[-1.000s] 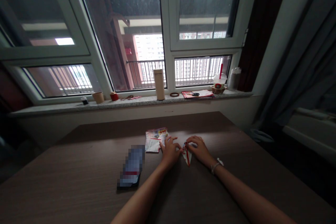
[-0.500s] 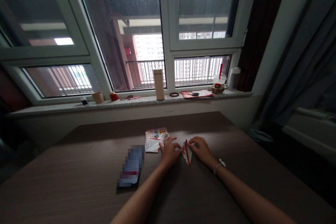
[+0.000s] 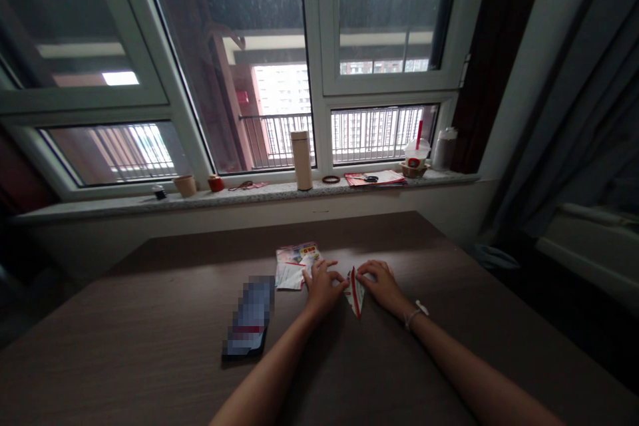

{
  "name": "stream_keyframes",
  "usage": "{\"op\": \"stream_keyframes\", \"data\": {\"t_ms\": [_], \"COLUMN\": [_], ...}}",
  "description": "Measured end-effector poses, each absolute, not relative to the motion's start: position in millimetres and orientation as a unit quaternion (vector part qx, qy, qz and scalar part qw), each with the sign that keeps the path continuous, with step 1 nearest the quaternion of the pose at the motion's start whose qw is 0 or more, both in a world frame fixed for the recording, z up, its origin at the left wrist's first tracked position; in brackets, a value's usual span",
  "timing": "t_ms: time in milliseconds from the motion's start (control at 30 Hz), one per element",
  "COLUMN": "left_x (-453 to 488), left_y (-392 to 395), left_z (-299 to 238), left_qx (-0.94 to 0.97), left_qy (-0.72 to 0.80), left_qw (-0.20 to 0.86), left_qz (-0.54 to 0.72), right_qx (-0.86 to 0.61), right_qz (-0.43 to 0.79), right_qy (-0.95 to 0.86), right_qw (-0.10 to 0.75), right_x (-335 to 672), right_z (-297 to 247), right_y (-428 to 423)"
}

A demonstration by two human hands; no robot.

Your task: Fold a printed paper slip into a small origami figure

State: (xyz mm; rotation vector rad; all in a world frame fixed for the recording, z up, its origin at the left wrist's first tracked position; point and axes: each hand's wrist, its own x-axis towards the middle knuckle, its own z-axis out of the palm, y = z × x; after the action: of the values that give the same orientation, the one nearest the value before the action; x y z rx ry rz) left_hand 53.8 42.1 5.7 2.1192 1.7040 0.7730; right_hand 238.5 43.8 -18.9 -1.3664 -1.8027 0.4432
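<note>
A folded paper triangle [image 3: 355,293] with a red stripe lies on the dark wood-grain table [image 3: 124,339], its point toward me. My right hand [image 3: 382,285] rests against its upper right edge, fingers slightly apart and not visibly gripping it. My left hand [image 3: 323,288] lies just left of it, with the thumb close to the paper. Those left fingers also reach a printed paper flyer pile [image 3: 295,267], which is colourful and loosely stacked. A phone [image 3: 248,316] lies further left, its surface blurred out.
Beyond the table's far edge runs a stone windowsill [image 3: 259,194] holding a beige flask [image 3: 302,160], a lidded drink cup with a red straw [image 3: 415,154], scissors on papers [image 3: 372,178] and small items. A window with railings and a dark curtain [image 3: 549,80] stand behind.
My hands have eased slightly apart and no longer pinch the folded paper between them. The triangle now lies flatter on the table, with its red stripe nearer upright.
</note>
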Motion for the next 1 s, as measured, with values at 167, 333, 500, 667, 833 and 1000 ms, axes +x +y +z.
{"op": "stream_keyframes", "data": {"t_ms": [167, 333, 500, 667, 833, 1000], "left_x": [53.3, 54.4, 55.0, 54.2, 54.4, 55.8], "left_y": [42.9, 44.2, 43.9, 43.6, 43.2, 42.0], "left_z": [5.8, 4.7, 5.0, 5.2, 7.2, 9.9], "left_qx": [0.736, 0.731, 0.730, 0.726, 0.724, 0.719], "left_qy": [0.595, 0.597, 0.597, 0.597, 0.601, 0.609], "left_qw": [0.162, 0.165, 0.170, 0.173, 0.174, 0.176], "left_qz": [0.279, 0.286, 0.287, 0.293, 0.290, 0.286], "right_qx": [-0.546, -0.542, -0.542, -0.540, -0.535, -0.533], "right_qz": [0.178, 0.176, 0.180, 0.182, 0.183, 0.184], "right_qy": [-0.712, -0.717, -0.715, -0.714, -0.722, -0.726], "right_qw": [0.405, 0.402, 0.403, 0.406, 0.400, 0.393], "right_x": [239.0, 238.8, 238.4, 238.1, 238.7, 239.1], "right_z": [-23.3, -24.6, -23.7, -22.5, -23.0, -22.2], "right_y": [46.0, 45.9, 45.0, 43.4, 42.9, 42.4]}}
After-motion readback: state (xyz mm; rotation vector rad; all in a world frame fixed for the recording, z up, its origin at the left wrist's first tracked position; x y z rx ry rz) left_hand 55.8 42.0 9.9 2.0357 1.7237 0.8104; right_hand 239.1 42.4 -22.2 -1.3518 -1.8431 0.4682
